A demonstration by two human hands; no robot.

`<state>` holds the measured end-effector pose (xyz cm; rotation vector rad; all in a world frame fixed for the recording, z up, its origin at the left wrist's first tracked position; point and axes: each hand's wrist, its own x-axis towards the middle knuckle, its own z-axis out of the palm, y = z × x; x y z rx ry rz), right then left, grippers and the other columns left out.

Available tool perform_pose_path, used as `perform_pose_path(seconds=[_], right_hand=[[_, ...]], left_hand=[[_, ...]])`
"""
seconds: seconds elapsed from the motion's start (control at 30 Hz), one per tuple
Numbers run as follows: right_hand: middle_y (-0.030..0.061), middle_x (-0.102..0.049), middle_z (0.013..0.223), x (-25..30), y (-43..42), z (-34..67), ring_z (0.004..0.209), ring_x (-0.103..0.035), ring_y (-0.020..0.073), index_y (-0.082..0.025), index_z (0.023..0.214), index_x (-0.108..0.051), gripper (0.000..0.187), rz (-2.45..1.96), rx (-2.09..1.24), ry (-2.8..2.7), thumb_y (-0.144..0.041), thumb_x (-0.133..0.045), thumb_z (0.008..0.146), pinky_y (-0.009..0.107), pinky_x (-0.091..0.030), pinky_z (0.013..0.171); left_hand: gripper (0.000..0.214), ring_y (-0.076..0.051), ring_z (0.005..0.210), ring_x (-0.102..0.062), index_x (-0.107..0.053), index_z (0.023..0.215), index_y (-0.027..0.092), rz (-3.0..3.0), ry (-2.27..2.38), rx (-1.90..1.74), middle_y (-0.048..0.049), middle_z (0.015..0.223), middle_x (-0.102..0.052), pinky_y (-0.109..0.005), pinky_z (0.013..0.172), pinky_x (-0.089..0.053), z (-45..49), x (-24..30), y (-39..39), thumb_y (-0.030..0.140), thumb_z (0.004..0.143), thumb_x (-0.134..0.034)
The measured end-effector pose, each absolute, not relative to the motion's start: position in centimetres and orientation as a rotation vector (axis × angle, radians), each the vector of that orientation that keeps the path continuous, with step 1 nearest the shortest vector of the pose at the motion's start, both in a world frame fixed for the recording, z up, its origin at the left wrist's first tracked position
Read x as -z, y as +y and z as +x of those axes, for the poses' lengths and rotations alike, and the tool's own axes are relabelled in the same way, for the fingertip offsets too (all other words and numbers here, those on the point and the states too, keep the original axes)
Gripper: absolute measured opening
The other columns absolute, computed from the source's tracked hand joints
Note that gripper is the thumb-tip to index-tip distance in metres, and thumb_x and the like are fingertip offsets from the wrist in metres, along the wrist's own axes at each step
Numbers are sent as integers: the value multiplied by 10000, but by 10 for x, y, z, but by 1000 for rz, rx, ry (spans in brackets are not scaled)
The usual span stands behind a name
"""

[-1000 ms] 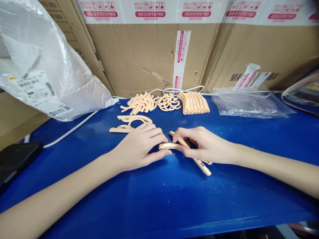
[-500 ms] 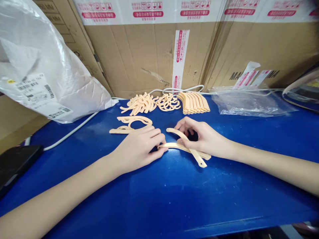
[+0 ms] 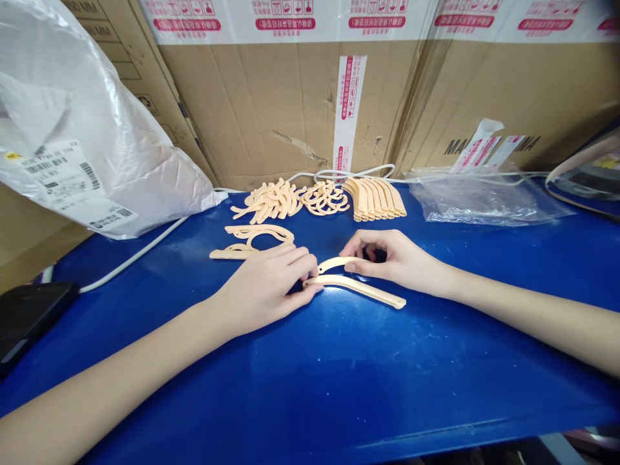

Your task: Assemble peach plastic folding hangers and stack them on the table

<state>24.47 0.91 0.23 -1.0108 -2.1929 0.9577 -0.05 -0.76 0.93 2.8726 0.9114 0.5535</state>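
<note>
Leftmost, beyond the knuckles of the left hand (image 3: 271, 278), a cream plastic frame of curved bars and a ring (image 3: 259, 229) lies on the glossy blue desk (image 3: 310, 387), its straight ends pointing left. That hand pinches the left tip of a long, slightly arched cream plastic bar (image 3: 361, 285), whose long axis slopes rightward and toward the viewer to its free end. Just above, a second curved cream bar (image 3: 336, 261) rises rightward from its holed tip into the fingers of the right hand (image 3: 390, 255), which grips it.
</note>
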Motion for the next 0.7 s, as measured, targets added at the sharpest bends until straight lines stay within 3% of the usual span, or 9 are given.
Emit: perform_pose_path(seconds=[0.17, 0.33, 0.47, 0.7], right_hand=[[-8, -579, 791, -1, 8, 244, 627, -465, 80, -174, 960, -687, 199, -924, -724, -2331, -342, -609, 887, 227, -376, 552], [35, -621, 899, -4, 5, 243, 719, -537, 105, -167, 1011, -688, 273, -874, -715, -2371, -375, -527, 940, 252, -433, 648], [42, -653, 910, -7, 1, 244, 763, -561, 121, -157, 1026, -663, 276, -802, -684, -2424, -362, -489, 959, 267, -448, 699], [44, -639, 1013, -5, -1, 244, 914, -569, 160, -177, 1091, -613, 316, -725, -562, -2511, -366, -658, 842, 307, -456, 811]], left_hand=[[149, -150, 774, -567, -539, 1014, 172, 2892, 992, -608, -3, 898, -582, -259, 633, -410, 0, -7, -8, 289, 923, -547], [301, -181, 989, -584, -503, 1238, 170, 2976, 929, -626, -48, 1124, -594, -299, 818, -462, 1, -5, -8, 275, 955, -499], [249, -180, 974, -581, -542, 1196, 170, 2969, 857, -565, -36, 1063, -626, -300, 817, -462, -1, -5, -7, 239, 969, -470], [238, -190, 937, -581, -567, 1157, 178, 2959, 862, -556, -47, 1018, -611, -311, 789, -460, -1, -5, -6, 270, 972, -449]])
